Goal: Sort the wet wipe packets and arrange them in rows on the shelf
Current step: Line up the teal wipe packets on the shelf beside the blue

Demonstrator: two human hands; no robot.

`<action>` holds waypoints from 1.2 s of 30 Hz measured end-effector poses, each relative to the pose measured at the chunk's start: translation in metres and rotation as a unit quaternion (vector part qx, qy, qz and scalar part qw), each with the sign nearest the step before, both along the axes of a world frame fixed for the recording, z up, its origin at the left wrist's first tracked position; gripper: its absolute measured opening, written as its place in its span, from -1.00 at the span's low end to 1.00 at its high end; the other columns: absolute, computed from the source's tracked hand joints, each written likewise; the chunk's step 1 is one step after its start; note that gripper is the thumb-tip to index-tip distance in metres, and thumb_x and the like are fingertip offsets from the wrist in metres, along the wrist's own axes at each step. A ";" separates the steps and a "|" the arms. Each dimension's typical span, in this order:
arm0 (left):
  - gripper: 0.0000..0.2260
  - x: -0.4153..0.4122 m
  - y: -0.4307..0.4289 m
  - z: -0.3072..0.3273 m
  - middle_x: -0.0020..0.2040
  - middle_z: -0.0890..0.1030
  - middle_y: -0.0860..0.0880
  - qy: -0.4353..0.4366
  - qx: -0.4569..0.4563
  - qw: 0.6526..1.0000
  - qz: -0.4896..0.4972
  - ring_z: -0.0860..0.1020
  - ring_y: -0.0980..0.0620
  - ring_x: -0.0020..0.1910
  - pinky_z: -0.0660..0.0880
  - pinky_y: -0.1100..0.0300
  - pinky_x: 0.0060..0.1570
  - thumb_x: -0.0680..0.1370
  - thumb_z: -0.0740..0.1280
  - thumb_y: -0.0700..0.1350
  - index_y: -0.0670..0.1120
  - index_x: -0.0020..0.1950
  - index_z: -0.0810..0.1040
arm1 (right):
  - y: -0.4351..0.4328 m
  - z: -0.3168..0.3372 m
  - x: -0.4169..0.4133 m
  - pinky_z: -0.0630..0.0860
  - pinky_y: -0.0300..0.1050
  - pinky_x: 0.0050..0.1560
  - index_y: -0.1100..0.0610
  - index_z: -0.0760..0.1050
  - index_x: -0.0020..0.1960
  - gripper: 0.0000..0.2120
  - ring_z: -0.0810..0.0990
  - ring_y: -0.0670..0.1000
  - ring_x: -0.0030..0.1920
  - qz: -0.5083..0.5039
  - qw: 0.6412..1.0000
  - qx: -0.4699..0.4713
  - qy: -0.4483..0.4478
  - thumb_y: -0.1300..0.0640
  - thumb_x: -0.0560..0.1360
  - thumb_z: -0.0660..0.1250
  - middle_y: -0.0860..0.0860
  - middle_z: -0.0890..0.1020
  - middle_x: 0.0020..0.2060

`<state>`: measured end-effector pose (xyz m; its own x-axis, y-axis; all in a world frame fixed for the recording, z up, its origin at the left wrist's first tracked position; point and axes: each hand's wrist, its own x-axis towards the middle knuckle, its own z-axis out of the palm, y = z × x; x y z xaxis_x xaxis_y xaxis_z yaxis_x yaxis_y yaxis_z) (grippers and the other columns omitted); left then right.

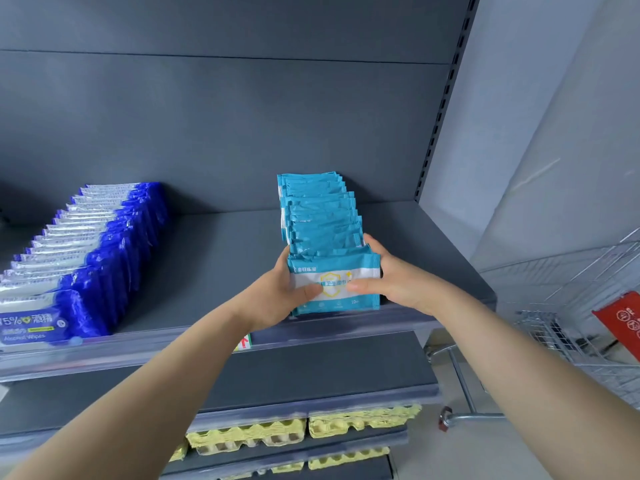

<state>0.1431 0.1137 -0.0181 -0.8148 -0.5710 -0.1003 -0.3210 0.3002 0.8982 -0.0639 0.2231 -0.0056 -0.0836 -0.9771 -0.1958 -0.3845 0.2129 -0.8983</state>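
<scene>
both hands meet on the front teal packet (334, 284), which stands upright on its long edge at the front lip of the dark grey shelf (214, 265), printed face toward the camera. the left hand (273, 289) grips the packet's nine o'clock end, its thumb curled across the white band of the face and the other fingers wrapped behind, mostly out of sight. the right hand (401, 282) grips the three o'clock end the same way, thumb lying on the face with its tip near the left thumb's tip but apart from it, and a finger reaching up past the top corner. behind this packet, toward twelve o'clock, a row of teal packets (318, 209) runs back to the grey back panel (242, 133), each on edge and pressed against the next; the held packet sits against the nearest one. well apart, at nine o'clock of that row, a row of dark blue and white packets (93, 251) runs from the front lip back toward the panel, upright and tightly packed. grey shelf surface shows between the two rows. a clear plastic rail (156, 355) edges the shelf front. at six o'clock, on lower shelves, yellow egg cartons (249, 434) lie stacked. at one o'clock a slotted upright post (438, 126) ends the shelving, and at three o'clock stands a wire trolley (571, 323) carrying a red sign (620, 323).
</scene>
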 end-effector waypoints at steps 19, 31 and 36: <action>-0.22 0.005 0.012 0.005 0.26 0.36 0.09 0.026 -0.103 0.979 0.175 0.52 0.09 0.07 0.50 0.12 0.06 0.40 0.50 0.06 0.10 0.45 0.09 | 0.006 0.006 0.007 0.50 -0.04 0.12 -0.07 0.18 0.42 -0.54 0.44 -0.07 0.22 -0.153 0.967 -0.073 0.191 0.03 0.54 0.18 -0.09 0.30 0.32; -0.41 0.004 0.012 0.006 0.10 0.59 0.14 0.060 -0.041 0.987 0.146 0.62 0.13 0.01 0.59 0.06 0.07 0.47 0.44 -0.23 -0.02 0.43 0.30 | 0.002 0.014 0.005 0.46 -0.20 0.05 0.06 0.38 0.26 -0.73 0.47 -0.18 0.13 -0.114 0.990 -0.034 0.080 0.18 0.57 0.20 -0.09 0.34 0.28; -0.35 0.006 0.015 0.004 0.15 0.46 0.17 0.070 -0.112 0.981 0.144 0.55 0.16 0.04 0.55 0.28 -0.03 0.47 0.43 -0.21 0.14 0.42 0.18 | 0.005 0.007 0.005 0.51 -0.09 0.17 -0.02 0.40 0.29 -0.69 0.52 -0.17 0.17 -0.094 0.994 -0.046 0.023 0.20 0.57 0.21 -0.15 0.49 0.25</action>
